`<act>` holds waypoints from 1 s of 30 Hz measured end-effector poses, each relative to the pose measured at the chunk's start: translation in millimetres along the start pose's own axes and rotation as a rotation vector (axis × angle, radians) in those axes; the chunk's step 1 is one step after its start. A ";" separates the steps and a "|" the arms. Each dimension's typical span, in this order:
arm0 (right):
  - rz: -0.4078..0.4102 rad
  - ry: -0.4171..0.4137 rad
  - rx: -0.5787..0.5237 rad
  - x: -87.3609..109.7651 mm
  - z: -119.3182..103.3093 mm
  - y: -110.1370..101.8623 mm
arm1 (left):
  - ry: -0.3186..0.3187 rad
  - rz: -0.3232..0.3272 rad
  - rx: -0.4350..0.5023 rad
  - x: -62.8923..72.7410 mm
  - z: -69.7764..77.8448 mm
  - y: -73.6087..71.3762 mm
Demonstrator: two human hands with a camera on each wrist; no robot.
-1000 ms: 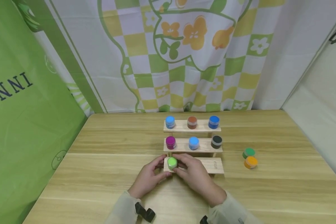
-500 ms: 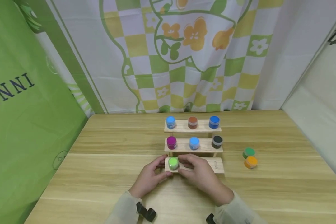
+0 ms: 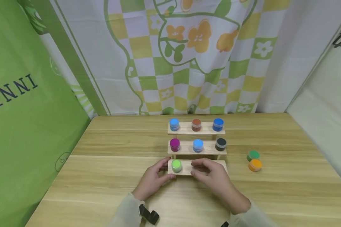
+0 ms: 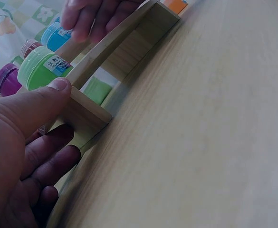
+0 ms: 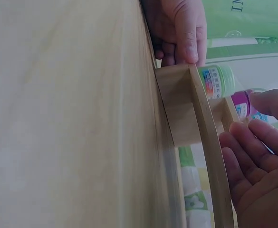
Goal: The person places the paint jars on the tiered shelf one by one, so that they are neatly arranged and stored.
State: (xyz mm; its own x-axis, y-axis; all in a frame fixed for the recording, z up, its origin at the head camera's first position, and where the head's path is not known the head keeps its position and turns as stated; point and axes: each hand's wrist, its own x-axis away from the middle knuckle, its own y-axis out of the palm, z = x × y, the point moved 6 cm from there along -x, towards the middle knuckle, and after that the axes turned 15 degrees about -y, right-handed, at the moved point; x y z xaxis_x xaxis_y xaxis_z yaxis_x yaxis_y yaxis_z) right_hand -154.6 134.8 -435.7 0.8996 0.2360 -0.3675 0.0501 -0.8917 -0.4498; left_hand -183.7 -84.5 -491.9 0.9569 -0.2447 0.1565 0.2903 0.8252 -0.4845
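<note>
A lime-green paint jar (image 3: 176,166) stands upright at the left end of the lowest step of a three-tier wooden rack (image 3: 186,170). My left hand (image 3: 150,180) holds that end of the step, thumb (image 4: 58,86) on the front edge and forefinger at the back corner. To the right of the jar, my right hand (image 3: 216,179) hovers over the same step, apart from the jar. Its fingers are loosely bent, with nothing between them. The right wrist view shows the palm (image 5: 267,194) beside the step's edge.
On the middle step sit purple (image 3: 175,144), light-blue (image 3: 198,145) and black (image 3: 220,144) jars. The top step bears light-blue (image 3: 174,124), brown (image 3: 196,125) and dark-blue (image 3: 218,125) ones. Green (image 3: 253,155) and orange (image 3: 255,165) jars stand on the table (image 3: 113,142) at right.
My right hand has let go of the lime-green jar and moved away to the right. The jar stays on the step, and my left hand keeps its place at the rack's end.
</note>
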 end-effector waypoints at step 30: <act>0.073 -0.032 0.153 27.4 8.3 -46.3 | -0.005 0.006 -0.004 0.7 1.7 0.2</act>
State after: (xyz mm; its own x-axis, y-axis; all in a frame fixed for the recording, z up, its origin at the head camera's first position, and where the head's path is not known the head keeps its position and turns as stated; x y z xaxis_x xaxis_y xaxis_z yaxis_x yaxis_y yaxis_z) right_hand -135.8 185.8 -431.7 0.8840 0.1867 -0.4287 -0.0843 -0.8382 -0.5389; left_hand -182.9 -83.7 -490.4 0.9585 -0.2373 0.1581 0.2848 0.8245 -0.4889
